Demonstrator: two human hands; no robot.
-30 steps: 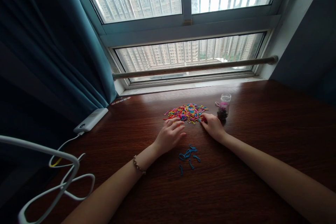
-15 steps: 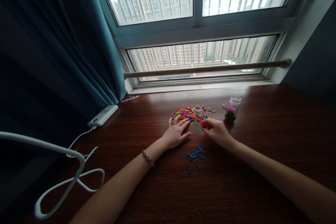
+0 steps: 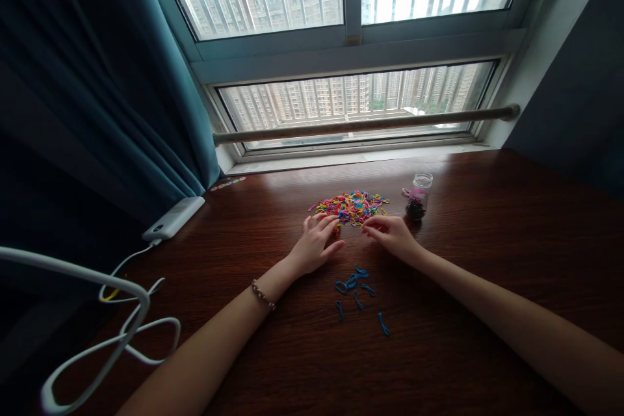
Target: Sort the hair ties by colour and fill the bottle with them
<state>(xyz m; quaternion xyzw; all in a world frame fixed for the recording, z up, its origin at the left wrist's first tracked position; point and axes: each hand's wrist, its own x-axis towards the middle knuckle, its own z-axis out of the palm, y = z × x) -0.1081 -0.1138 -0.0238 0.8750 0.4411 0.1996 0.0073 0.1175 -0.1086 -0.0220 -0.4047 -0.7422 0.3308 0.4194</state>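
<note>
Blue band (image 3: 383, 324) newly apart, nearer the camera, hands (image 3: 316, 244) beyond

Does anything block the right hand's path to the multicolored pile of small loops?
Nothing visible does. The right hand has its fingertips right by the near edge of the pile. The left hand is at the pile's left part, and the jar stands off to the right.

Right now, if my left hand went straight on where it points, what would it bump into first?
Probably the pile of colourful bands; your left hand seems right at its near edge, maybe touching it.
</note>
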